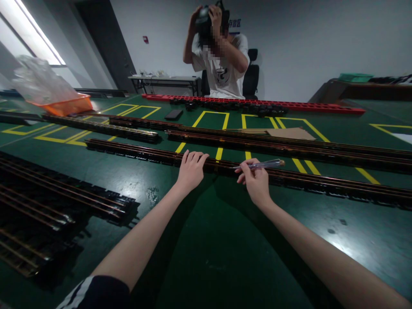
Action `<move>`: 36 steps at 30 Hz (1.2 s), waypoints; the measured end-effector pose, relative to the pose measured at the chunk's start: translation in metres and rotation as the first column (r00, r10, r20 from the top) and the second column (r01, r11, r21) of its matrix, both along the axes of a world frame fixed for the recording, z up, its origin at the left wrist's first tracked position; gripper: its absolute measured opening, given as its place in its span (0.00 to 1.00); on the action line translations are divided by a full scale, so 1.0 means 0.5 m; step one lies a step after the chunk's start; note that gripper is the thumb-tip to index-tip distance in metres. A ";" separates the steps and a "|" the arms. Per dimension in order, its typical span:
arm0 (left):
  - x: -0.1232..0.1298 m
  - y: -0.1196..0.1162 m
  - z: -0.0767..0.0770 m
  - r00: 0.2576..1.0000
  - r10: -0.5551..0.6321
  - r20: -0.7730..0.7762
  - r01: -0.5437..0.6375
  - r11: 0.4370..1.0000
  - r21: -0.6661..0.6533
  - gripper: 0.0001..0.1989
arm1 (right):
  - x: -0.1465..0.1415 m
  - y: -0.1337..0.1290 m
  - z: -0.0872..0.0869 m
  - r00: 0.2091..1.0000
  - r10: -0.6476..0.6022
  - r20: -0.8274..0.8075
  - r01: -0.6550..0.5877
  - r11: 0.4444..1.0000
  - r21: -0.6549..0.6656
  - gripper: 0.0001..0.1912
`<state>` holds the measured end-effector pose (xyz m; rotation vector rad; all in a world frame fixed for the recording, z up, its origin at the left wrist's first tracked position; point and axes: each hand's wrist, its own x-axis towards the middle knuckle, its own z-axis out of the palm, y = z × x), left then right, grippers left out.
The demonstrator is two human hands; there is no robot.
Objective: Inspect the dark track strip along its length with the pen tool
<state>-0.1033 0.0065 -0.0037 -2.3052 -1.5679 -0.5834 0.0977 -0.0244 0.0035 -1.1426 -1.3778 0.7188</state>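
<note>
A long black rail with copper-coloured strips (144, 155) runs across the green table in front of me. My left hand (192, 169) rests on it near the middle, fingers spread over its upper edge. To the right, my right hand (255, 180) is closed round a screwdriver with a clear handle (270, 164). The screwdriver lies nearly level, its thin tip pointing left over the rail. Whether the tip touches the rail is too small to tell.
More black rails (289, 148) lie behind, and a stack of them (64, 189) is at the left. Farther back are a red rail (257, 103), cardboard (291, 133), a dark flat object (174, 114) and an orange basket (69, 106). A person (222, 73) sits opposite, hands raised to headgear.
</note>
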 end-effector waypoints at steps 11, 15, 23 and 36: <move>-0.001 0.004 -0.004 1.000 0.001 0.009 -0.001 1.000 -0.002 0.24 | 0.000 0.003 0.001 1.000 0.016 0.009 -0.016 0.999 -0.031 0.09; -0.003 0.006 -0.004 0.999 -0.032 0.040 0.033 0.999 -0.029 0.25 | -0.001 0.004 0.003 0.999 0.038 0.002 -0.038 0.998 -0.055 0.08; -0.006 0.011 -0.002 0.991 -0.065 0.114 0.076 0.993 -0.093 0.21 | 0.000 0.005 0.002 0.998 0.050 -0.028 -0.052 0.997 -0.055 0.08; -0.004 0.016 -0.005 0.998 -0.048 0.047 0.051 0.998 -0.048 0.22 | 0.000 0.007 0.000 0.996 0.071 -0.056 -0.074 0.996 -0.054 0.09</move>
